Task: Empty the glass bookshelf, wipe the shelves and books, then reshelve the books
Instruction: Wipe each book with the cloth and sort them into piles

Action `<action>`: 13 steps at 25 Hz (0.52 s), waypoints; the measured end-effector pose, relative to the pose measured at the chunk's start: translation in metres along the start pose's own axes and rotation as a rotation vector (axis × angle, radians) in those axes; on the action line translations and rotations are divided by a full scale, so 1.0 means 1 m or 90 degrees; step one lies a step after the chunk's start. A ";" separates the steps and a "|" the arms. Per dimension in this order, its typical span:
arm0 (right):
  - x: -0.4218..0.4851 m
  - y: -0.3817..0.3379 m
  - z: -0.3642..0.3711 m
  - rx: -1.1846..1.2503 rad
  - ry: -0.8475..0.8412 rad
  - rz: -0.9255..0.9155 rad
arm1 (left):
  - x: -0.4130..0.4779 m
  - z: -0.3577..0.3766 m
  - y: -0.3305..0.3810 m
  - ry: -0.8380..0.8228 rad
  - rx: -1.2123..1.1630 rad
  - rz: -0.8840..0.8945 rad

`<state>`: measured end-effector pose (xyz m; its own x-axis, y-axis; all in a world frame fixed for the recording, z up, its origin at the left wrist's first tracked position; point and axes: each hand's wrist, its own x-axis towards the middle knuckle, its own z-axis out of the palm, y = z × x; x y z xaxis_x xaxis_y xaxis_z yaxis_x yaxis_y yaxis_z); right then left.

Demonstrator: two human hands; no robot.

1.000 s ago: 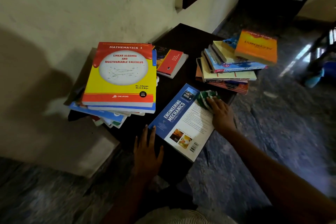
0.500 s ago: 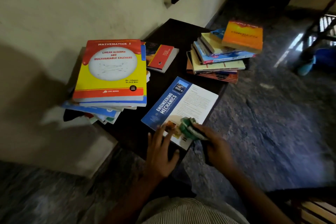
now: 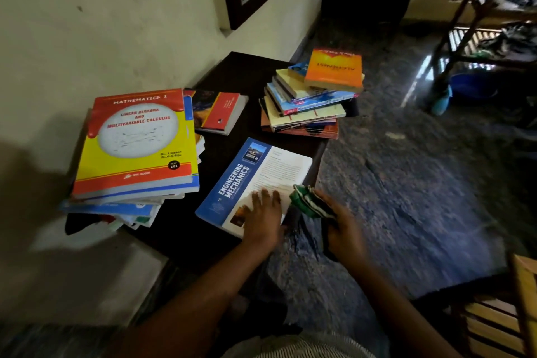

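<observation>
The dark tabletop [image 3: 232, 73] carries a left stack [image 3: 136, 142] by the wall and a right stack [image 3: 305, 107] at its far edge. The mechanics book [image 3: 255, 177] lies flat at the near edge. My left grip [image 3: 264, 218] rests on its cover, fingers straight and apart. My right grip [image 3: 345, 229], just off the tabletop edge, is clamped on the cloth [image 3: 308, 202], just beside the book.

Dark desk [image 3: 241, 73] set against a wall. The left hand [image 3: 266, 215] lies flat, fingers straight, on the near end of the Engineering Mechanics book [image 3: 255, 174]. The right hand [image 3: 344, 231] grips a green-and-white cloth [image 3: 308, 202] just beside that book's right edge. A Mathematics book [image 3: 136, 139] tops the left stack [image 3: 116, 209]; an orange book [image 3: 334, 70] tops the right stack [image 3: 305, 113].
</observation>
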<state>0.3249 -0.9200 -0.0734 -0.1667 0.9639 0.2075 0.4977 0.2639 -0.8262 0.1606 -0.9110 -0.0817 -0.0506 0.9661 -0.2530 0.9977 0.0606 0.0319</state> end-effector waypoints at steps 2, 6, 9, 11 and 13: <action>-0.001 0.002 -0.002 0.005 -0.011 0.029 | 0.000 -0.013 -0.006 0.034 -0.038 0.029; 0.003 0.004 -0.004 0.009 -0.039 0.033 | -0.006 -0.046 -0.014 0.152 -0.044 0.050; 0.020 -0.008 -0.005 0.044 -0.052 0.001 | 0.006 -0.086 -0.040 0.163 -0.156 0.028; 0.038 -0.021 -0.002 0.061 -0.061 -0.046 | 0.007 -0.120 -0.063 0.199 -0.241 -0.003; 0.063 -0.038 0.005 0.070 -0.059 -0.112 | -0.001 -0.148 -0.086 0.257 -0.346 -0.066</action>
<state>0.2912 -0.8696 -0.0311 -0.3231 0.8946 0.3087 0.3588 0.4176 -0.8348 0.0679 -0.8801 0.0587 -0.2630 0.9600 0.0963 0.8276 0.1732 0.5339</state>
